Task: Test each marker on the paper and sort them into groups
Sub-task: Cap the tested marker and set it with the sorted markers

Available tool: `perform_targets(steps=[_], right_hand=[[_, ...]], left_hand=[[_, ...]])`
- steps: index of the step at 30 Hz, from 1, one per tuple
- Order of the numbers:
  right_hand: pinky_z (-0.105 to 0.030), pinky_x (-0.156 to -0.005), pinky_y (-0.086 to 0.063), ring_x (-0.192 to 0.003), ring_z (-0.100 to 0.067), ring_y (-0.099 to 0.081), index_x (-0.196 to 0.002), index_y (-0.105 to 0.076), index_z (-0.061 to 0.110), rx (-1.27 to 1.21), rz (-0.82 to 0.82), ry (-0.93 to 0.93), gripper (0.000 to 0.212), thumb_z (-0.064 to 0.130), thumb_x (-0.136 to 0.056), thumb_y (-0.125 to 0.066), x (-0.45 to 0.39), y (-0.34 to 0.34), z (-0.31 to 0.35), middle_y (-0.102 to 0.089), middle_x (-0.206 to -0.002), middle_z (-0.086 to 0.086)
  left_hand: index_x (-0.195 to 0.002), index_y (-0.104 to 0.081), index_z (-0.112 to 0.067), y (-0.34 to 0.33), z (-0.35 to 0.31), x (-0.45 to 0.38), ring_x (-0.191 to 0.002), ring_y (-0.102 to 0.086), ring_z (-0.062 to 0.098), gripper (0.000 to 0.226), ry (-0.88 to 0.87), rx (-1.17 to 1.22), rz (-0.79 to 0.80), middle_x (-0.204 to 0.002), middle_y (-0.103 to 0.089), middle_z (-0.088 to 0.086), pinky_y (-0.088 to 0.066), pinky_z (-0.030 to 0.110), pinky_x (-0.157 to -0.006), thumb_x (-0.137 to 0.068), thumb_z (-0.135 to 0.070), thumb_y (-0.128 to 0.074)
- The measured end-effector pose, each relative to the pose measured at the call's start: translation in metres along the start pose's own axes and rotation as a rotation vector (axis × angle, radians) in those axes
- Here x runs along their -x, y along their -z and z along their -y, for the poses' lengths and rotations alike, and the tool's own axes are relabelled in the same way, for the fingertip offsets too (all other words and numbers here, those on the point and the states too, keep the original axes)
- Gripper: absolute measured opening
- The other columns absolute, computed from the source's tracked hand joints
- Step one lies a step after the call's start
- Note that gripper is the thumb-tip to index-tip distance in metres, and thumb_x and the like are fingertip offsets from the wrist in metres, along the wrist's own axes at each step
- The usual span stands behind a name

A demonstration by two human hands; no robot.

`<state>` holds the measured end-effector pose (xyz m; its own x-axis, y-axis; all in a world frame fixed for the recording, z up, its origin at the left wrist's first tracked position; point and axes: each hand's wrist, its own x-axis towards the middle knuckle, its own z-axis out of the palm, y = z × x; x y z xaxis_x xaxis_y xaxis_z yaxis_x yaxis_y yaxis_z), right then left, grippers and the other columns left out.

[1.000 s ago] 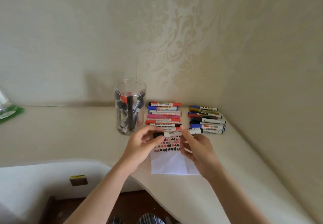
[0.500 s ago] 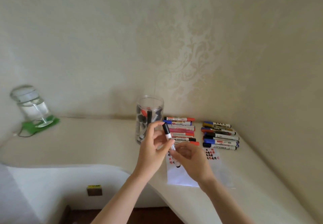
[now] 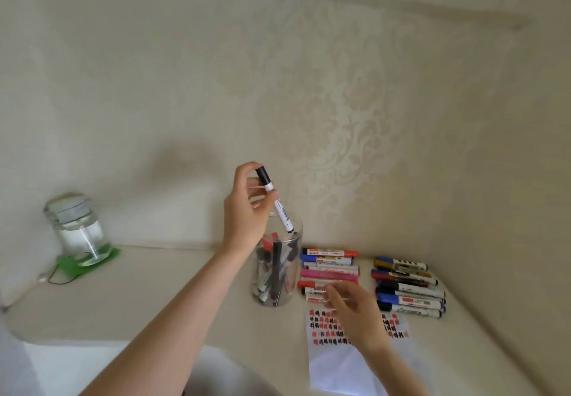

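Holding a marker (image 3: 276, 203) up over the jar (image 3: 276, 272), the left hand (image 3: 247, 207) pinches it between thumb and fingers. The marker has a black cap on top. It is tilted, and its low end sits right at the mouth of the jar. I cannot tell if it is going in or coming out.

The jar is clear and has more markers standing inside it. Those look like the ones not sorted yet, so there is work left.

Just right of the jar is the first pile (image 3: 330, 273) of markers, lying flat on the table (image 3: 154, 296). It is mostly red and pink, with some blue caps. Farther right of the jar is the second pile (image 3: 408, 289), with blue, black and gold caps. So two groups are already made, and many markers look tested.

The paper (image 3: 336, 368) lies in front of the piles, to the right of the jar. Its top part is full of red and black scribbles. Its bottom part is blank, so there is room for more tests.

The right hand (image 3: 355, 313) hangs over the top of the paper, near the first pile. Its fingers are loose and spread, and it holds nothing.

Far left of the jar is a glass bottle (image 3: 77, 229) on a green mat (image 3: 89, 262).
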<state>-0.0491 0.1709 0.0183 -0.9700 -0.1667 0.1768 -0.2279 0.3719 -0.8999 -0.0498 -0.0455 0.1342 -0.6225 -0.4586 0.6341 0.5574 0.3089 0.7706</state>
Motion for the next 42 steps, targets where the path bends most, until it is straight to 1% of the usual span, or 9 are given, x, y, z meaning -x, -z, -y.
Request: perform_targets(steps=[3, 9, 13, 16, 18, 24, 28, 38, 42], right_hand=[[-0.023, -0.074, -0.057, -0.077, -0.007, -0.07, -0.092, -0.068, 0.023, -0.03, 0.001, -0.05, 0.007, 0.022, -0.094, -0.061, -0.007, 0.004, -0.012, -0.073, -0.081, 0.005], [-0.024, -0.069, -0.056, -0.073, -0.013, -0.071, -0.092, -0.07, 0.016, -0.065, -0.008, -0.105, 0.008, 0.016, -0.093, -0.062, -0.004, 0.015, -0.034, -0.074, -0.076, 0.0], [-0.013, -0.066, -0.053, -0.077, -0.003, -0.068, -0.093, -0.067, 0.03, 0.147, -0.028, -0.061, 0.006, 0.025, -0.093, -0.064, -0.009, 0.028, -0.044, -0.072, -0.082, 0.01], [-0.013, -0.071, -0.052, -0.083, 0.0, -0.064, -0.104, -0.07, 0.026, 0.44, -0.047, 0.079, 0.013, 0.024, -0.092, -0.066, -0.023, 0.039, -0.053, -0.07, -0.094, 0.01], [-0.022, -0.08, -0.053, -0.09, -0.008, -0.064, -0.109, -0.071, 0.02, 0.574, -0.041, 0.176, 0.019, 0.02, -0.09, -0.066, -0.034, 0.041, -0.056, -0.071, -0.102, 0.004], [-0.037, -0.089, -0.051, -0.102, -0.019, -0.061, -0.114, -0.068, 0.024, 0.787, 0.05, 0.278, 0.025, 0.018, -0.09, -0.066, -0.05, 0.04, -0.054, -0.069, -0.109, 0.004], [-0.041, -0.092, -0.048, -0.106, -0.023, -0.059, -0.116, -0.067, 0.026, 0.856, 0.102, 0.285, 0.027, 0.022, -0.089, -0.067, -0.057, 0.043, -0.057, -0.069, -0.112, 0.002], [-0.037, -0.105, -0.032, -0.12, -0.02, -0.043, -0.124, -0.064, 0.024, 1.012, 0.205, 0.343, 0.033, 0.038, -0.094, -0.059, -0.064, 0.032, -0.066, -0.056, -0.125, 0.001], [-0.032, -0.092, -0.044, -0.099, -0.012, -0.054, -0.11, -0.064, 0.023, 0.959, 0.158, 0.367, 0.023, 0.039, -0.094, -0.058, -0.057, 0.039, -0.058, -0.061, -0.104, 0.008]], left_hand=[[-0.113, -0.049, -0.022, -0.004, 0.021, -0.005, -0.081, -0.066, 0.01, 0.042, -0.022, -0.26, 0.079, -0.094, -0.063, 0.001, -0.051, 0.012, -0.067, -0.085, 0.001, -0.07], [-0.1, -0.057, -0.015, -0.01, 0.048, 0.0, -0.08, -0.064, 0.021, 0.013, -0.159, -0.714, 0.296, -0.094, -0.063, 0.003, -0.053, 0.038, -0.073, -0.092, -0.02, -0.066], [-0.085, -0.072, -0.009, -0.012, 0.037, -0.003, -0.083, -0.062, 0.023, 0.05, -0.24, -0.964, 0.363, -0.092, -0.066, 0.005, -0.051, 0.039, -0.076, -0.099, -0.048, -0.044], [-0.091, -0.073, -0.011, -0.024, 0.024, 0.016, -0.086, -0.059, 0.019, 0.033, -0.506, -0.817, 0.325, -0.094, -0.066, 0.003, -0.052, 0.035, -0.076, -0.095, -0.036, -0.052], [-0.092, -0.07, -0.012, -0.042, 0.023, 0.041, -0.082, -0.057, 0.013, 0.014, -0.562, -0.661, 0.43, -0.091, -0.065, -0.001, -0.05, 0.026, -0.072, -0.092, -0.024, -0.062], [-0.104, -0.066, -0.016, -0.059, 0.085, 0.12, -0.088, -0.06, 0.003, 0.015, -0.206, -0.541, 0.719, -0.102, -0.065, -0.006, -0.054, 0.022, -0.081, -0.089, -0.017, -0.067], [-0.093, -0.06, -0.027, -0.067, 0.109, 0.154, -0.076, -0.056, -0.001, 0.011, -0.035, -0.465, 0.753, -0.088, -0.059, -0.017, -0.049, 0.016, -0.069, -0.088, -0.032, -0.069], [-0.094, -0.062, -0.027, -0.069, 0.123, 0.169, -0.087, -0.054, 0.0, 0.018, -0.035, -0.462, 0.67, -0.094, -0.059, -0.017, -0.048, 0.017, -0.077, -0.083, -0.038, -0.071], [-0.095, -0.062, -0.027, -0.067, 0.124, 0.171, -0.086, -0.054, -0.001, 0.018, -0.048, -0.463, 0.674, -0.093, -0.059, -0.017, -0.046, 0.013, -0.074, -0.084, -0.039, -0.069]])
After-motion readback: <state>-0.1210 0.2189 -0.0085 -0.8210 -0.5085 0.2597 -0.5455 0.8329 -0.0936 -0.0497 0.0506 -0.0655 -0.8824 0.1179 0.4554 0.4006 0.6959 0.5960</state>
